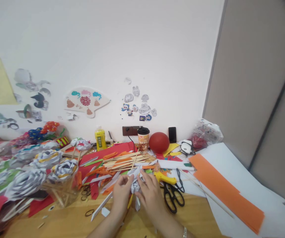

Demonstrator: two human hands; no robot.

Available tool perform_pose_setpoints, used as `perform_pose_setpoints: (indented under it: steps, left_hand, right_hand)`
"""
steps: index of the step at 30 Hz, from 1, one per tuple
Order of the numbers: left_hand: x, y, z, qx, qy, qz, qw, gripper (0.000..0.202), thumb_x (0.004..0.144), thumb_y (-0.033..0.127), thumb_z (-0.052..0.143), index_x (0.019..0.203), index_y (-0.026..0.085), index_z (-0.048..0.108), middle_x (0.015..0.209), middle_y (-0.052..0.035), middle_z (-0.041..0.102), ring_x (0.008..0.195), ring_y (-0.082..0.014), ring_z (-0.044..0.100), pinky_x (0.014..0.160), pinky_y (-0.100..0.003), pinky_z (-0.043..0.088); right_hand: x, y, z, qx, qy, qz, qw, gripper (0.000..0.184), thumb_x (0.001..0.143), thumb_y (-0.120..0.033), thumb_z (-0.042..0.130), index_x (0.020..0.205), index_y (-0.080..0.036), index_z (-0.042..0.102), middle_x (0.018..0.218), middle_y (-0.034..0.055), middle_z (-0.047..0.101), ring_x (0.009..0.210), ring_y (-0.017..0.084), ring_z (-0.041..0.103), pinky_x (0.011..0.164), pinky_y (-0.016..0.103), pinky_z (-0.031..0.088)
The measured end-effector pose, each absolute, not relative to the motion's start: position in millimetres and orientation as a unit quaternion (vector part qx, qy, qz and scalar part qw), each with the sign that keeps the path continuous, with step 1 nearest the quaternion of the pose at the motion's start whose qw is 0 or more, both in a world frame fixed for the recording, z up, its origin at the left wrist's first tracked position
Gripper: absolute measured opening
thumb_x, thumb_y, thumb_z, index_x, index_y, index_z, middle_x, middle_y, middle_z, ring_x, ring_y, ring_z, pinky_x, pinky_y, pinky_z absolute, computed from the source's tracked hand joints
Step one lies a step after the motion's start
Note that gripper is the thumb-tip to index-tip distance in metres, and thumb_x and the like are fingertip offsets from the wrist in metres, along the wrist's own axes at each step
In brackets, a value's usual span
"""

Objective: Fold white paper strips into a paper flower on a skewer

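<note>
Near the table's front edge, a white folded-paper piece (135, 187) sits between my two hands, much of it hidden by the fingers. It resembles the white paper roses (64, 169) on the left. My left hand (122, 192) pinches its left side between thumb and bent fingers. From the right, the fingers of my right hand (151, 191) press against the same paper. Below it a thin yellow strip (130, 200) hangs between the wrists. Close by my right hand are a yellow glue gun (166, 178) and black-handled scissors (173, 197).
Wooden sticks (122, 161) and coloured paper strips lie behind my hands. Along the wall stand a yellow bottle (100, 139), a paper cup (143, 140) and a red balloon (159, 142). Orange paper (231, 195) lies over white sheets (261, 188) at right. A clear container (63, 190) holds roses.
</note>
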State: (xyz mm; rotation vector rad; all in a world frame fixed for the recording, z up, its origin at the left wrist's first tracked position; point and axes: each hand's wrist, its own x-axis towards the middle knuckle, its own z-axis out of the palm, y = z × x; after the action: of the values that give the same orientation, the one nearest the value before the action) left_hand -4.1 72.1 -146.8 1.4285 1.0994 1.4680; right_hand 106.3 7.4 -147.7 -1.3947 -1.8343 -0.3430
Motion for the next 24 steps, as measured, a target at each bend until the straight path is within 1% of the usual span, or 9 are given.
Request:
perform_pose_setpoints:
  steps: [2,4,6,8,11,13,15,19,24]
  left_hand:
    - [-6.3,71.7,-143.6,0.605,0.429,0.587,0.325,0.030,0.069,0.047,0.056,0.070,0.017,0.057,0.068,-0.0010,0.058,0.066,-0.0177,0.054,0.062,-0.028,0.044]
    - [-10.4,71.9,-139.4,0.664,0.408,0.573,0.254,0.027,0.076,0.043,0.051,0.080,0.018,0.061,0.083,-0.0047,0.059,0.080,-0.0203,0.055,0.070,-0.031,0.045]
    - [-15.4,73.7,-135.1,0.737,0.364,0.532,0.202,0.027,0.080,0.039,0.046,0.085,0.020,0.064,0.090,-0.0066,0.058,0.089,-0.0216,0.054,0.077,-0.034,0.044]
    - [-19.7,77.2,-131.8,0.811,0.299,0.471,0.179,0.028,0.083,0.037,0.044,0.087,0.021,0.067,0.091,-0.0078,0.060,0.091,-0.0222,0.053,0.080,-0.036,0.042]
    - [-22.3,84.5,-131.3,0.876,0.228,0.380,0.191,0.027,0.084,0.035,0.044,0.093,0.022,0.067,0.089,-0.0076,0.064,0.089,-0.0210,0.053,0.081,-0.035,0.042]
    - [-21.8,89.2,-134.5,0.891,0.218,0.340,0.207,0.026,0.084,0.034,0.045,0.095,0.023,0.066,0.090,-0.0071,0.066,0.088,-0.0199,0.054,0.082,-0.034,0.041]
    - [-20.7,92.7,-139.1,0.897,0.220,0.316,0.216,0.026,0.082,0.035,0.050,0.099,0.023,0.065,0.092,-0.0072,0.066,0.089,-0.0199,0.054,0.084,-0.034,0.041]
    - [-19.6,94.7,-145.8,0.892,0.244,0.302,0.232,0.031,0.075,0.042,0.057,0.098,0.024,0.066,0.091,-0.0070,0.067,0.088,-0.0207,0.055,0.083,-0.034,0.042]
    - [-19.3,92.7,-147.0,0.880,0.267,0.313,0.237,0.025,0.073,0.040,0.060,0.089,0.024,0.069,0.096,-0.0081,0.065,0.101,-0.0238,0.051,0.088,-0.036,0.040]
  right_hand:
    - [109.3,7.2,-145.0,-0.562,-0.715,-0.124,0.397,0.042,0.079,-0.017,0.054,0.120,-0.020,0.049,0.124,0.0102,0.047,0.108,0.027,0.041,0.090,0.044,0.039]
    - [113.7,6.5,-141.8,-0.575,-0.702,-0.098,0.409,0.037,0.081,-0.019,0.053,0.117,-0.021,0.051,0.116,0.0103,0.050,0.103,0.026,0.043,0.086,0.043,0.040]
    - [118.5,6.2,-139.9,-0.583,-0.691,-0.061,0.424,0.031,0.083,-0.022,0.050,0.114,-0.021,0.053,0.107,0.0094,0.053,0.098,0.024,0.046,0.083,0.040,0.041]
    - [123.4,7.7,-141.0,-0.582,-0.689,-0.020,0.432,0.026,0.083,-0.024,0.050,0.109,-0.022,0.057,0.098,0.0072,0.055,0.092,0.022,0.047,0.080,0.037,0.041]
    - [131.3,14.3,-148.5,-0.579,-0.683,0.030,0.445,0.025,0.078,-0.024,0.059,0.103,-0.023,0.060,0.090,0.0044,0.059,0.089,0.021,0.049,0.079,0.034,0.041]
    - [136.0,19.9,-155.3,-0.588,-0.661,0.047,0.465,0.028,0.072,-0.021,0.065,0.100,-0.021,0.062,0.088,0.0041,0.061,0.087,0.021,0.051,0.078,0.032,0.040]
    - [139.0,24.3,-161.1,-0.599,-0.643,0.046,0.475,0.025,0.068,-0.019,0.068,0.093,-0.019,0.064,0.085,0.0042,0.063,0.085,0.020,0.052,0.076,0.030,0.040]
    - [138.0,26.1,-165.2,-0.584,-0.684,0.001,0.436,0.017,0.067,-0.016,0.070,0.083,-0.020,0.065,0.079,0.0013,0.064,0.081,0.018,0.050,0.075,0.029,0.037]
    - [130.6,22.3,-161.5,-0.577,-0.715,-0.082,0.386,0.009,0.072,-0.011,0.064,0.077,-0.019,0.062,0.079,0.0004,0.062,0.079,0.017,0.047,0.072,0.028,0.036]
